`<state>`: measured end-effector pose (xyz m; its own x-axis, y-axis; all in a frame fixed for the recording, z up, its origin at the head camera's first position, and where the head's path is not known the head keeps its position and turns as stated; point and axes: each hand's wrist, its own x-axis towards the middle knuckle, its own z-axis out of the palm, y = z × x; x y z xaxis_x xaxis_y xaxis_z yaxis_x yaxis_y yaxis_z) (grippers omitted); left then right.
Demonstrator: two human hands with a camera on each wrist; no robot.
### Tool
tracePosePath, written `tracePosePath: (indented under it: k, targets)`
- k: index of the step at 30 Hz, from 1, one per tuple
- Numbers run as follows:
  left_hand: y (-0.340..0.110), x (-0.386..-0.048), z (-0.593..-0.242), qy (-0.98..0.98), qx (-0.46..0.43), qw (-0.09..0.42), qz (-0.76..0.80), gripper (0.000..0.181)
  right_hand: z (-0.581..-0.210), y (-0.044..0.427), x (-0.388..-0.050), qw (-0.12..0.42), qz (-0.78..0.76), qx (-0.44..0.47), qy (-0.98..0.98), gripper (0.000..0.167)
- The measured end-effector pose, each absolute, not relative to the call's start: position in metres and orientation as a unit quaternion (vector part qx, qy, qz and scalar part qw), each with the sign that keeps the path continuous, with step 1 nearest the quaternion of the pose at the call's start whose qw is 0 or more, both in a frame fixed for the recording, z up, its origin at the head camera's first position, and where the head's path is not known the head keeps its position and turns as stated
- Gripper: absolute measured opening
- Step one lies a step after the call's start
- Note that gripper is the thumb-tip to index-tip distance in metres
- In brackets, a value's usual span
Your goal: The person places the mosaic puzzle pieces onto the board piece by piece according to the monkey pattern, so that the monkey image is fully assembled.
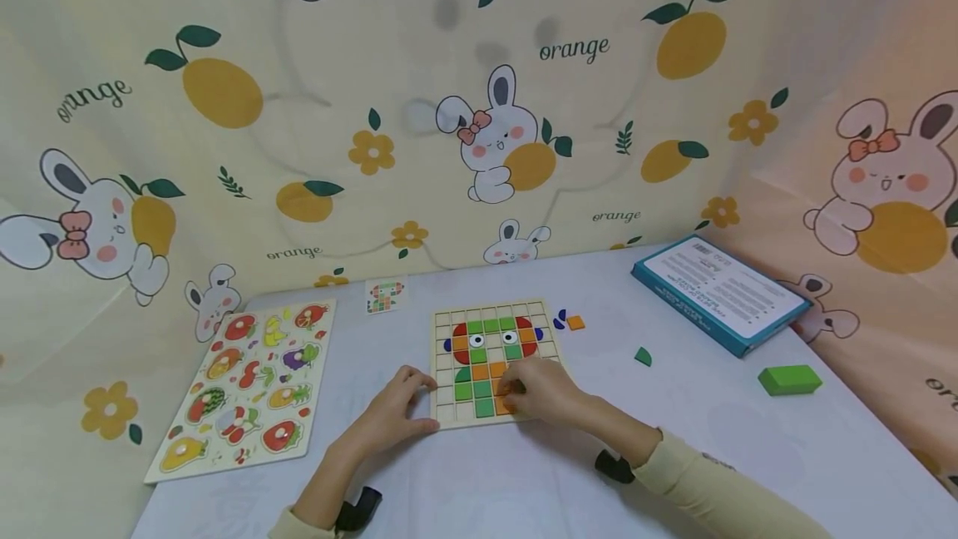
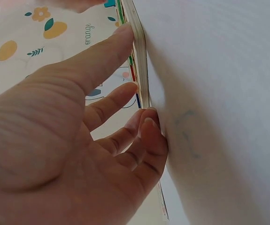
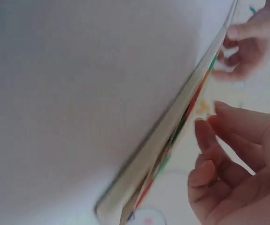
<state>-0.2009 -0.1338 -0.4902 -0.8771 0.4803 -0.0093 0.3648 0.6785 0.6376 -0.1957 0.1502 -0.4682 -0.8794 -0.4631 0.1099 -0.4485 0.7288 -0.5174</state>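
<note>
A square mosaic board [image 1: 444, 414] with a wooden grid lies on the white table, filled in the middle with coloured tiles that form a figure with two eyes. At its lower left, my left hand [image 1: 392, 410] touches the rim, thumb near the corner and fingers farther up the side. The left wrist view shows that thumb [image 2: 104, 51] and fingertips against the board's edge. My right hand [image 1: 542, 389] is over the lower right tiles, fingers bent loosely beside an orange tile [image 1: 503, 406]. In the right wrist view, no piece shows between its fingertips [image 3: 203, 129].
Right of the board lie blue pieces [image 1: 560, 320], an orange square [image 1: 575, 323] and a green quarter-round [image 1: 643, 356]. A blue-edged box [image 1: 718, 289] and green block [image 1: 789, 380] are farther right. A fruit puzzle board [image 1: 250, 389] and pattern card [image 1: 386, 296] are left.
</note>
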Motion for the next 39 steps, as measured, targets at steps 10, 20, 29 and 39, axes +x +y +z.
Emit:
tracePosePath:
  k: [10, 20, 29, 39]
  targets:
    - [-0.133, -0.202, -0.491, 0.911, 0.238, 0.086, 0.327, 0.053, -0.468, 0.227, -0.262, -0.044, -0.463, -0.015, 0.885, 0.021]
    - [-0.134, -0.204, -0.489, 0.911, 0.234, 0.084, 0.328, 0.054, -0.479, 0.263, -0.284, 0.015, -0.438, 0.048, 0.898, 0.035]
    - [-0.134, -0.203, -0.490, 0.912, 0.228, 0.091, 0.330, 0.054, -0.483, 0.264, -0.288, 0.044, -0.372, 0.019, 0.927, 0.018]
    - [-0.135, -0.202, -0.490, 0.911, 0.231, 0.092, 0.329, 0.054, -0.480, 0.251, -0.284, 0.025, -0.425, -0.023, 0.905, 0.013]
